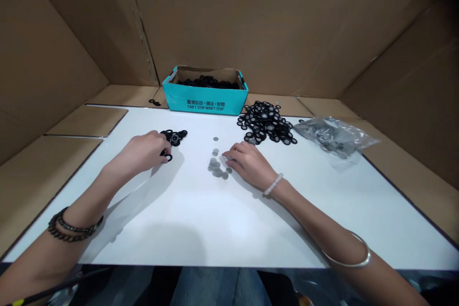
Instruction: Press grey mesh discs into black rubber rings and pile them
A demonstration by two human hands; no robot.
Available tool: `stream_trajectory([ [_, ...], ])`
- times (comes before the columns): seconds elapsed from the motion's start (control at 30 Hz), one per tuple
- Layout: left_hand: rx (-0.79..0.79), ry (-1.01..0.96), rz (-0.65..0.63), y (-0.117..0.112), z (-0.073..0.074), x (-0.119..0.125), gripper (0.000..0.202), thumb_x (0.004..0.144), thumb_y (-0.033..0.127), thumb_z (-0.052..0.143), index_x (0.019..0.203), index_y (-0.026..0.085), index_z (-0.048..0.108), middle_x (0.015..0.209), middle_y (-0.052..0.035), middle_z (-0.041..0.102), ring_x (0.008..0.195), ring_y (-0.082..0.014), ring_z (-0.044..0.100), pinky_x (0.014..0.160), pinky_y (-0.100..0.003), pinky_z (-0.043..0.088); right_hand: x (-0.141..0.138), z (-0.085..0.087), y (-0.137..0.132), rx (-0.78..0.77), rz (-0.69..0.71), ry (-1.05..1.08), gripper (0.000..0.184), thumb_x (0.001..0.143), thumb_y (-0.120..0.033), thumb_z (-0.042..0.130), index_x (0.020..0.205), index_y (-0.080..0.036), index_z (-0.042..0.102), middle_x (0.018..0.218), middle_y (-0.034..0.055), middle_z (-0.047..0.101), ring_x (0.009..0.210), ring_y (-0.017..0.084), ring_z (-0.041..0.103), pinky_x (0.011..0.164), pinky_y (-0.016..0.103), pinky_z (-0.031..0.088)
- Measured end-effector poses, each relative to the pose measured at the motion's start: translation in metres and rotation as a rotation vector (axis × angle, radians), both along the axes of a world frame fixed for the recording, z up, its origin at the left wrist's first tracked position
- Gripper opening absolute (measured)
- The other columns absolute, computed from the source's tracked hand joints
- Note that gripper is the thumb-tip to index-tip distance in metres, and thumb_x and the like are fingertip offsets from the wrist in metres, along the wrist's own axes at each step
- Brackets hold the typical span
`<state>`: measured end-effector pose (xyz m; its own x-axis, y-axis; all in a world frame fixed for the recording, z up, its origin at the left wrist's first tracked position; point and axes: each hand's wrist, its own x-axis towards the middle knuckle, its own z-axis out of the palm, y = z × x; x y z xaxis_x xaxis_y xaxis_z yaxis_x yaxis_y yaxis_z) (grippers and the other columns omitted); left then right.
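My left hand (148,150) is closed at the left, its fingertips on a black ring (168,158). Just beyond those fingers lies a small pile of black rings (175,137), partly hidden by the hand. My right hand (249,162) is at the right edge of a loose group of thin grey discs (215,167) on the white table. Its thumb and forefinger are drawn close together; whatever is between them is too small to make out. Farther back sits a heap of black rings with grey centres (267,122).
A turquoise cardboard box (204,100) full of black rings stands at the back. To the right lies a clear plastic bag (333,136) of grey discs. Cardboard walls (251,24) enclose the white table (229,220). A few black rings (155,103) rest at the back left.
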<state>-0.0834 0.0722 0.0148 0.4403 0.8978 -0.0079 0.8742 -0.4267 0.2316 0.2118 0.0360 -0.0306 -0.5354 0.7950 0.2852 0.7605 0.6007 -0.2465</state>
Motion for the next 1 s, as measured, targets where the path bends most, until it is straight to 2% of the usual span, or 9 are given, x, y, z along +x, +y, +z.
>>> stream_trajectory([
  [0.13, 0.016, 0.089, -0.02, 0.002, 0.001, -0.001, 0.008, 0.066, 0.028, 0.057, 0.071, 0.023, 0.062, 0.079, -0.0068, 0.063, 0.066, -0.0212, 0.055, 0.052, -0.028, 0.031, -0.016, -0.003, -0.001, -0.072, 0.023, 0.065, 0.019, 0.089, -0.019, 0.052, 0.1, -0.013, 0.067, 0.09, 0.0116, 0.064, 0.087, 0.023, 0.054, 0.075, 0.035, 0.042],
  [0.27, -0.079, 0.057, -0.004, 0.0, 0.006, 0.007, 0.01, 0.069, 0.033, 0.058, 0.068, 0.023, 0.056, 0.066, -0.0015, 0.06, 0.057, -0.0174, 0.051, 0.049, -0.026, 0.028, -0.022, -0.007, 0.001, -0.148, 0.014, 0.154, 0.012, 0.086, -0.019, 0.057, 0.089, -0.013, 0.067, 0.088, 0.01, 0.064, 0.088, 0.021, 0.054, 0.077, 0.033, 0.044],
  [0.4, -0.116, -0.169, 0.007, -0.007, 0.008, 0.024, 0.016, 0.07, 0.037, 0.062, 0.076, 0.023, 0.059, 0.067, 0.0003, 0.061, 0.062, -0.0166, 0.054, 0.054, -0.024, 0.032, -0.023, -0.007, 0.0, -0.251, -0.035, 0.276, 0.003, 0.08, -0.014, 0.062, 0.08, -0.015, 0.064, 0.082, 0.0058, 0.063, 0.083, 0.018, 0.055, 0.073, 0.029, 0.043],
  [0.5, -0.155, -0.33, 0.01, -0.012, 0.003, 0.036, 0.02, 0.069, 0.038, 0.064, 0.075, 0.02, 0.061, 0.068, -0.0003, 0.062, 0.064, -0.0159, 0.054, 0.055, -0.023, 0.035, -0.023, -0.004, -0.002, -0.291, -0.042, 0.292, 0.005, 0.077, -0.01, 0.063, 0.076, -0.015, 0.062, 0.08, 0.0043, 0.062, 0.079, 0.016, 0.055, 0.071, 0.027, 0.042],
  [0.7, -0.407, -0.692, 0.145, -0.02, -0.016, 0.055, 0.025, 0.06, 0.035, 0.074, 0.07, 0.016, 0.06, 0.063, -0.001, 0.06, 0.052, -0.0122, 0.053, 0.047, -0.022, 0.038, -0.023, -0.002, -0.005, -0.313, -0.022, 0.295, 0.015, 0.081, -0.018, 0.062, 0.096, -0.015, 0.063, 0.084, 0.0046, 0.061, 0.073, 0.014, 0.055, 0.069, 0.027, 0.043],
  [0.87, -0.644, -0.879, 0.259, -0.028, -0.023, 0.065, 0.026, 0.061, 0.03, 0.076, 0.065, 0.016, 0.054, 0.049, 0.0022, 0.054, 0.04, -0.0076, 0.045, 0.038, -0.019, 0.031, -0.024, -0.003, -0.006, -0.313, 0.011, 0.299, 0.007, 0.081, -0.016, 0.062, 0.086, -0.014, 0.065, 0.086, 0.0056, 0.061, 0.075, 0.014, 0.055, 0.069, 0.026, 0.043],
  [1.0, -0.708, -0.949, 0.267, -0.032, -0.027, 0.068, 0.026, 0.062, 0.029, 0.077, 0.063, 0.015, 0.054, 0.046, 0.0046, 0.051, 0.037, -0.0036, 0.037, 0.037, -0.018, 0.024, -0.023, -0.003, -0.006, -0.374, -0.026, 0.367, 0.004, 0.078, -0.015, 0.064, 0.082, -0.014, 0.065, 0.08, 0.0034, 0.061, 0.068, 0.012, 0.054, 0.064, 0.024, 0.042],
])
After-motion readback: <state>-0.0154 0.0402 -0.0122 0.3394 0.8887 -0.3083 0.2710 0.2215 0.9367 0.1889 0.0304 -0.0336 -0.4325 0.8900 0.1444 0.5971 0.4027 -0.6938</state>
